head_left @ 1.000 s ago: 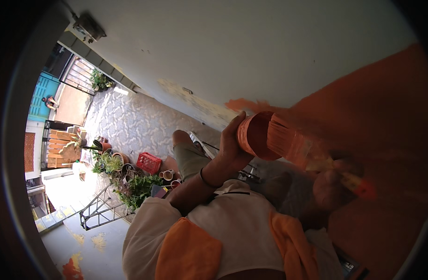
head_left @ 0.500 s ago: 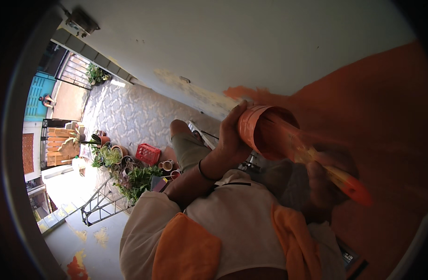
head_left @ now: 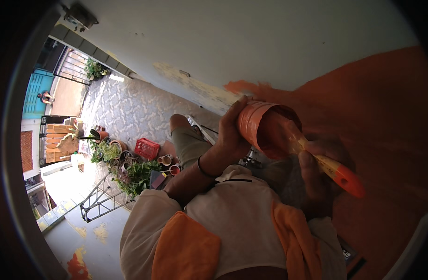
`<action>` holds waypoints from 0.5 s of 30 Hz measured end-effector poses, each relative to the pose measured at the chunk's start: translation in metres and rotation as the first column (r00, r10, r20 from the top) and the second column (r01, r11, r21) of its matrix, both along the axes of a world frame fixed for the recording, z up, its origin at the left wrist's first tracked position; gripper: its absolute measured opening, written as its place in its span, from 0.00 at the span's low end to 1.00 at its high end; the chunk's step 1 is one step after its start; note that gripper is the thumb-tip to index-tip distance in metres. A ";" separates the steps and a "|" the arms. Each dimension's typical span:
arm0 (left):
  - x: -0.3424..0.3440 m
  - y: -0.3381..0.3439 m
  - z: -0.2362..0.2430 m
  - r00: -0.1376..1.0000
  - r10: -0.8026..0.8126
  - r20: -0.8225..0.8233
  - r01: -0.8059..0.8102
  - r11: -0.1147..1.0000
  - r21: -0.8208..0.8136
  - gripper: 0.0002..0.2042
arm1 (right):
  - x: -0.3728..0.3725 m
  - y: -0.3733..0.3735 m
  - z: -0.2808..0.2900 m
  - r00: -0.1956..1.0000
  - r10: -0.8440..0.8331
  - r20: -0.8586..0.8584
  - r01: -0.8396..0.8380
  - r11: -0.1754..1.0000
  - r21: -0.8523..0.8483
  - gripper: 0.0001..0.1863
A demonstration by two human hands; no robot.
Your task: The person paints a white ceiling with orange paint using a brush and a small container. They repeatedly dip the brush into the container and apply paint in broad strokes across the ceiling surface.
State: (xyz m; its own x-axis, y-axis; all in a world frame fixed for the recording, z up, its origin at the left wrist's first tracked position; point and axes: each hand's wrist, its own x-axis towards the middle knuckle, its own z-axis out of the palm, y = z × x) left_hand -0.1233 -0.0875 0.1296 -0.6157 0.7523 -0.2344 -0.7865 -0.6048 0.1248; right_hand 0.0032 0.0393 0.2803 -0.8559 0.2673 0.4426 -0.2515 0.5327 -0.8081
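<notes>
My left hand (head_left: 232,130) is wrapped round an orange paint pot (head_left: 250,124), which is tilted so that its open mouth faces right. In my right hand (head_left: 313,179) is a paintbrush (head_left: 333,169) with a yellow handle and a red-orange end. The brush's bristle end reaches into the mouth of the pot, where the inside is coated with orange paint. Beside and behind both hands stands a wall (head_left: 363,107) covered with orange paint on the right, its upper part (head_left: 279,42) still pale grey.
A ladder (head_left: 202,130) stands below by my leg. On the patterned paving (head_left: 134,102) are a red crate (head_left: 147,148), potted plants (head_left: 132,175) and a small pot of paint (head_left: 175,169). Far left, a person (head_left: 46,97) is near a turquoise gate (head_left: 36,91). A metal frame (head_left: 99,200) stands lower left.
My right hand and the paintbrush have moved slightly up and left, with the bristle end at the pot's mouth. My left hand keeps its hold on the pot.
</notes>
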 end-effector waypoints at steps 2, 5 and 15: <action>0.000 -0.001 -0.003 1.000 0.007 -0.009 -0.007 1.000 0.009 0.24 | -0.003 -0.001 0.000 1.000 -0.001 -0.009 0.001 1.000 0.000 0.09; 0.001 -0.004 0.000 1.000 0.017 0.006 -0.017 1.000 0.007 0.24 | -0.003 -0.004 -0.001 1.000 -0.006 0.031 0.006 1.000 -0.004 0.09; 0.002 -0.011 0.002 1.000 0.012 -0.020 -0.011 0.999 0.047 0.23 | -0.005 -0.007 -0.007 0.999 0.049 0.000 -0.049 0.999 -0.008 0.11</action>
State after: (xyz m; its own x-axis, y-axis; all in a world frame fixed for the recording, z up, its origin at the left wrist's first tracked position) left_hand -0.1216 -0.0981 0.1313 -0.6283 0.7552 -0.1869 -0.7773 -0.6190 0.1119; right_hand -0.0022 0.0324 0.2728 -0.8684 0.2281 0.4403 -0.2769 0.5136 -0.8121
